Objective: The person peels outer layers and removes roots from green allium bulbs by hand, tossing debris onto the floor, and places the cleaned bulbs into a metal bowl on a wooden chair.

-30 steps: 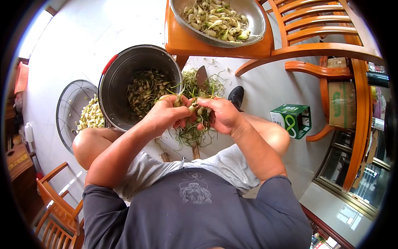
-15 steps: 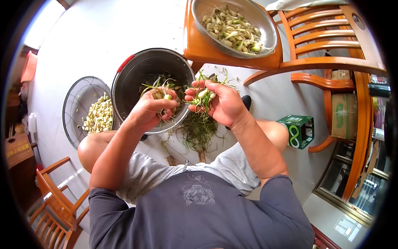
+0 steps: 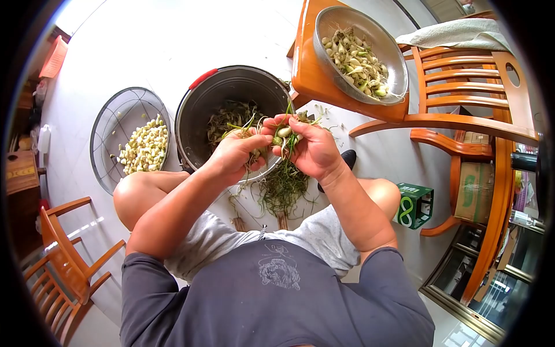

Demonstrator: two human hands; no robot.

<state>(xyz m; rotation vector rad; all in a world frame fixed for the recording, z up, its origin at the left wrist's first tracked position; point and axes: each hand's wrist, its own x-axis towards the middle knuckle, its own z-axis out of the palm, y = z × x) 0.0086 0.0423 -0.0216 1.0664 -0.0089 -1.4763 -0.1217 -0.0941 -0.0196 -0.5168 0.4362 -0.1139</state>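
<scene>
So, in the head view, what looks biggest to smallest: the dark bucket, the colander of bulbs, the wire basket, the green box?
1. Dark bucket
2. Colander and wire basket: too alike to rank
3. Green box

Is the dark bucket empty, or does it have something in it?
Partly filled: a heap of bulbs lies low in the bucket, with bare wall above it.

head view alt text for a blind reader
A person's left hand and right hand hold green-stemmed bulbs by a dark bucket. A wire basket of pale pieces stands left of it; a colander of bulbs rests on a wooden seat.
</scene>
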